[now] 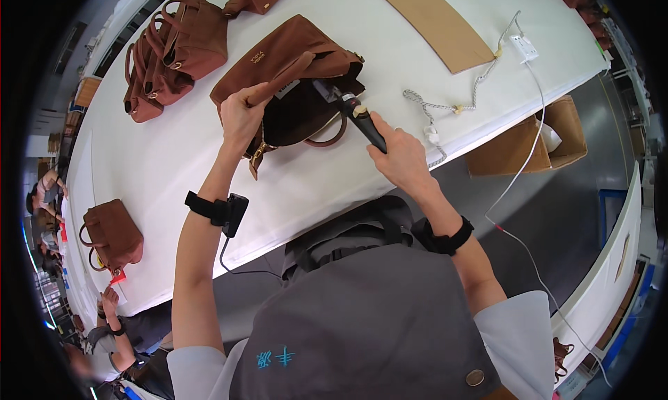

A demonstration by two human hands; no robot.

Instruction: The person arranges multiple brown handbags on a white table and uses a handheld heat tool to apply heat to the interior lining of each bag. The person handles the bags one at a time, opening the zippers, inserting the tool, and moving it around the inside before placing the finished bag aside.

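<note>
At the centre of the frame, the left hand is closed around the edge and strap of an open brown handbag lying on the white worktop. The right hand is wrapped tight round the black handle of a tool whose tip points into the bag's mouth. More brown handbags sit at the upper left.

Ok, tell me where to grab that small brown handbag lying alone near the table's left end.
Take the small brown handbag by its looped handles, coming from the table edge nearest the person. The handles arch clear of the body on that side, giving fingers room; the body itself is broad and soft, harder to pinch.
</note>
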